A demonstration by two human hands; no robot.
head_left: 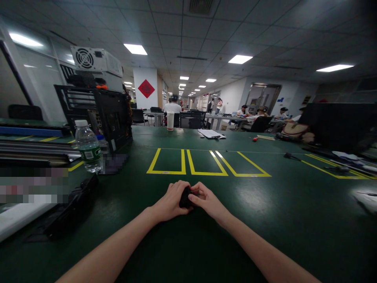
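Between my two hands is a small black object [185, 197], low over the green table [224, 243]; its kind is hard to make out. My left hand [172, 200] wraps round it from the left, fingers curled over the top and thumb underneath. From the right, my right hand [207, 200] pinches at its side with thumb and bent fingers. Much of the object is covered by the fingers. Just beyond the hands, yellow tape outlines [209, 173] mark the tabletop.
At left stand a water bottle [88, 147], an open black computer case [113, 118] with a power supply [96, 61] on top, and a black strip-like item [70, 206]. A white cup [170, 121] and papers [210, 133] lie farther back. Cables [335, 169] are at right. People sit beyond.
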